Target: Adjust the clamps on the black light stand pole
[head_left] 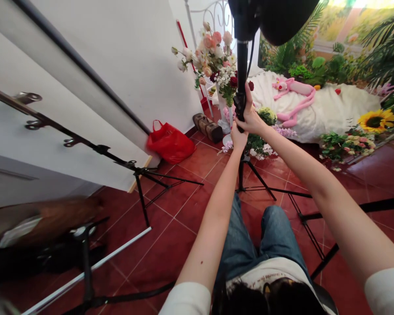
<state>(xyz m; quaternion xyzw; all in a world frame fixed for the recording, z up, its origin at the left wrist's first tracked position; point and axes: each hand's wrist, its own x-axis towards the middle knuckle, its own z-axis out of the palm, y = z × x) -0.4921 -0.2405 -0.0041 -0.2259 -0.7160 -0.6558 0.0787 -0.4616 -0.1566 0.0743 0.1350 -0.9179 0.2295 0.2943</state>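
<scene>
A black light stand (pixel 241 65) rises in front of me, its tripod legs spread on the red tiles and a large dark lamp head (pixel 284 19) at its top, cut off by the frame edge. My left hand (pixel 239 136) is closed around the pole, low down. Just above it, my right hand (pixel 250 116) grips the same pole near a black clamp knob (pixel 239 101). Both arms reach forward, and the hands touch or nearly touch each other. Some fingers are hidden behind the pole.
Left stand legs (pixel 166 186) and a white rod (pixel 118 251) lie across the floor. A red bag (pixel 170 142) leans by the wall. Flowers (pixel 213 52) stand behind the pole. A pink plush toy (pixel 295 89) lies on white cloth (pixel 338 109). More stand legs (pixel 348 210) are at right.
</scene>
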